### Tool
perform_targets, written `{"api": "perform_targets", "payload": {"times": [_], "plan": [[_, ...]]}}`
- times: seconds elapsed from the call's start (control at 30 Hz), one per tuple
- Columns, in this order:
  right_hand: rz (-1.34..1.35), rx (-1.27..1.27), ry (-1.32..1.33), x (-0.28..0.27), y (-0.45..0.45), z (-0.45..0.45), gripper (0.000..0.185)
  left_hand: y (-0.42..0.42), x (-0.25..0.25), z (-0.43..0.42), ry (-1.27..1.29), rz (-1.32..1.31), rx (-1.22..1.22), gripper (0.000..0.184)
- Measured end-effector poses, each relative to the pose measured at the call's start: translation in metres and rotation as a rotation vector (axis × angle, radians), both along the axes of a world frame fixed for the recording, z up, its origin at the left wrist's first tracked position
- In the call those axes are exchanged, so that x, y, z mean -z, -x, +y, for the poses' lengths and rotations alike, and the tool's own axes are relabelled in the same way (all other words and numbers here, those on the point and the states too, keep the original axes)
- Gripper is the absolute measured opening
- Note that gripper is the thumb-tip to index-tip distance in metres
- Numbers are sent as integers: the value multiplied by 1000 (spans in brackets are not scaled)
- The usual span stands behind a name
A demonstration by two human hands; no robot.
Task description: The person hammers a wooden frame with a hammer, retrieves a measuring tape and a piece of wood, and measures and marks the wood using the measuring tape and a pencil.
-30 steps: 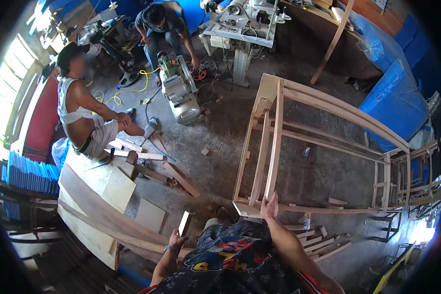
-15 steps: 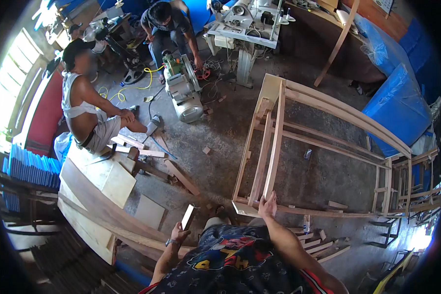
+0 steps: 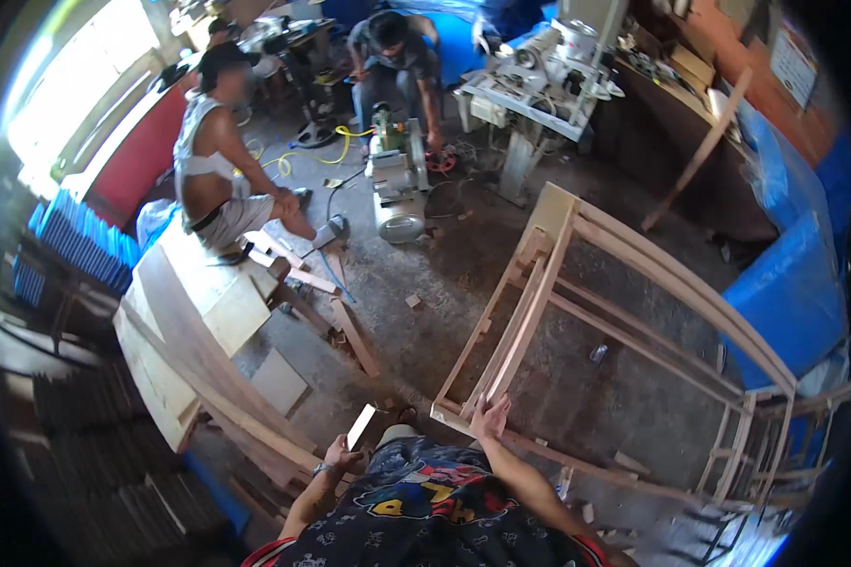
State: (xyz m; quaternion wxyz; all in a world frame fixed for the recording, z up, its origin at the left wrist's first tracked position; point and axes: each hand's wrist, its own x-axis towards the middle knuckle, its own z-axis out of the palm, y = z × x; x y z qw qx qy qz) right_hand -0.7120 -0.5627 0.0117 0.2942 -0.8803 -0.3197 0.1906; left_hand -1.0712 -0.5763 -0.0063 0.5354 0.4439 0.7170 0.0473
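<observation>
One turned view, contact kept

The right hand (image 3: 490, 419) still touches the wooden frame (image 3: 550, 213), front-right, by its near corner, firmness unclear; the left hand (image 3: 339, 457) still clasps a pale block (image 3: 360, 427). Handling seems unbroken.

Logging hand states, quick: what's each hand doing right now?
Left hand: closed, holding a small pale block.
Right hand: open, at the near end of the wooden frame.

a wooden frame (image 3: 531, 300) stands open (left of it, a tilted pale block (image 3: 360, 427)).
</observation>
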Motion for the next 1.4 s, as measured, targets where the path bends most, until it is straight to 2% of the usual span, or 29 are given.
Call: {"api": "perform_targets", "payload": {"times": [0.1,0.23,0.3,0.4,0.53,0.57,0.6,0.73,0.83,0.97,1.07,1.17,1.27,1.4], "plan": [[27,-13,53,-9,5,2,68,-15,-7,0,-99,49,49,55],[-34,-69,132,-1,0,-5,71,-23,-37,-5,-92,22,28,57],[-49,-129,168,14,-7,-6,69,-16,-21,-11,-76,25,-7,57],[-33,-199,226,-15,-3,1,69,3,-3,-16,-57,39,-16,57],[-23,-243,285,-46,7,9,65,16,13,-23,-11,-38,-169,56],[18,-226,302,-50,8,11,57,20,29,-27,9,-51,-202,56],[61,-204,318,-50,10,12,50,26,38,-28,30,-63,-231,56],[79,-272,388,-39,4,19,52,49,68,-32,70,-39,-268,57],[116,-302,394,-33,5,28,43,70,77,-24,105,-17,-262,58],[279,-102,552,-76,40,57,37,96,74,-9,151,-4,-219,59],[279,-89,563,-63,33,60,36,119,78,-4,156,15,-149,59],[287,-65,580,-69,36,59,35,137,107,-3,151,-32,-225,58],[273,-55,564,-59,24,59,35,141,113,0,94,-29,-230,58],[286,-6,487,-54,19,50,34,132,77,17,79,20,-192,59]]}}
